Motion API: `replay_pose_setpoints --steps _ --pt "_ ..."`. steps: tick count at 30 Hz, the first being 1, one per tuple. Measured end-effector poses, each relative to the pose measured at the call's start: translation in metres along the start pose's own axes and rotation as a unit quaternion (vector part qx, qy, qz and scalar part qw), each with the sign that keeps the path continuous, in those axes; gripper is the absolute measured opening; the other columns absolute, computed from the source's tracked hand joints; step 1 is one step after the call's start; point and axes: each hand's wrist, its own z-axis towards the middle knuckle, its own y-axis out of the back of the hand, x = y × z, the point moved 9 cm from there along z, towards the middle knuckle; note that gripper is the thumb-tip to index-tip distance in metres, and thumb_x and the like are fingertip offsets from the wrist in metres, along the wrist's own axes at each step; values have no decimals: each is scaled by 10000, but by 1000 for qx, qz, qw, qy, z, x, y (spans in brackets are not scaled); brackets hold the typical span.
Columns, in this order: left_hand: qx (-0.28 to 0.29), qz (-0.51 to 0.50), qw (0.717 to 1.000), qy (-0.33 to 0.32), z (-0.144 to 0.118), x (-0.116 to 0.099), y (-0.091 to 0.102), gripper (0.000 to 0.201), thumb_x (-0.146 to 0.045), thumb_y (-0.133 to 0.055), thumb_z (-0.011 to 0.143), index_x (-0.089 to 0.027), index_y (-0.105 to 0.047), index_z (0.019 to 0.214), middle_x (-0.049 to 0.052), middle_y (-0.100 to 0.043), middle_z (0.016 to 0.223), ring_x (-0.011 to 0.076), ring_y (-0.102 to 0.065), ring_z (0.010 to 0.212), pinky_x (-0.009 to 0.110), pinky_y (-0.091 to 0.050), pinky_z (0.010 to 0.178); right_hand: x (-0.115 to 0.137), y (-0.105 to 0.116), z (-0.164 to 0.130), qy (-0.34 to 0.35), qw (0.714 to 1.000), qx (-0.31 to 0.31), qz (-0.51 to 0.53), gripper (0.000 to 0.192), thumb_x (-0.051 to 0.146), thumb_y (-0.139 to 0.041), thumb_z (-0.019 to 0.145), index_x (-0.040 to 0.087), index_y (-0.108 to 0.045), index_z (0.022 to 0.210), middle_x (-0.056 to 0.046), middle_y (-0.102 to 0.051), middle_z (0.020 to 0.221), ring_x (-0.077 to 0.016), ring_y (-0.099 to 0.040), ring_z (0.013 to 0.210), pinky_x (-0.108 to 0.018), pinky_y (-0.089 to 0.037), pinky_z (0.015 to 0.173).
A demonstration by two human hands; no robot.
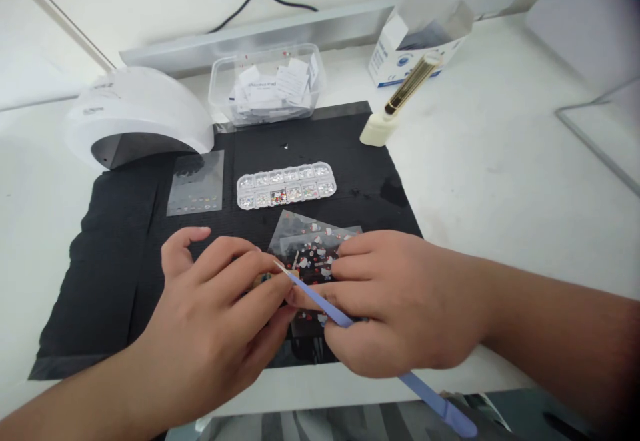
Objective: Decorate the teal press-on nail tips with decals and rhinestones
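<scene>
My right hand (400,301) grips lavender tweezers (327,309), whose long handle runs out below the palm. Their fine pale tip lies at the fingertips of my left hand (220,314), and my right fingers touch the left ones. The left fingers are pressed together around a small tan piece with a dark pattern (264,279), mostly hidden, so its kind is unclear. Under my hands lie clear sticker sheets (315,244) with red and white cartoon figures. Beyond them, a clear compartment case (287,186) holds small sparkling gems, with one compartment of red bits.
A black mat (115,247) covers the white table. A white nail lamp (145,107) stands back left, near another clear sheet (196,184). Behind are a plastic tub of alcohol pads (267,87), a cream bottle with a gold cap (380,127), and an opened white box (420,47).
</scene>
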Motion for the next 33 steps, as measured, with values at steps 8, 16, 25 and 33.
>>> replay_pose_setpoints --steps 8,16,25,33 --pt "14 2 1000 3 -1 2 -1 76 -246 -575 897 -279 -642 911 -47 -729 967 248 -647 911 568 -264 956 0 1 -1 6 1000 3 3 123 182 -490 860 251 -578 910 14 -664 759 -181 -491 582 -329 -358 537" --pt "17 -23 999 16 -2 5 -1 63 -272 -599 884 -288 -640 929 -44 -722 984 244 -639 929 558 -266 958 1 -1 0 12 1000 2 2 112 177 -482 868 239 -569 902 8 -654 747 -182 -528 604 -325 -377 540" --pt "27 -36 999 24 -2 7 -2 70 -264 -605 873 -280 -643 930 -35 -709 997 238 -629 935 544 -265 963 1 -1 -2 16 1000 -10 4 111 181 -487 867 242 -575 899 -12 -701 852 -175 -532 610 -323 -377 546" --pt "32 -31 999 13 -2 6 -1 96 -249 -609 867 -278 -638 954 -9 -710 1008 245 -623 928 555 -277 933 1 3 -2 15 999 -28 6 90 188 -511 867 236 -578 903 -16 -705 861 -178 -556 628 -327 -401 557"
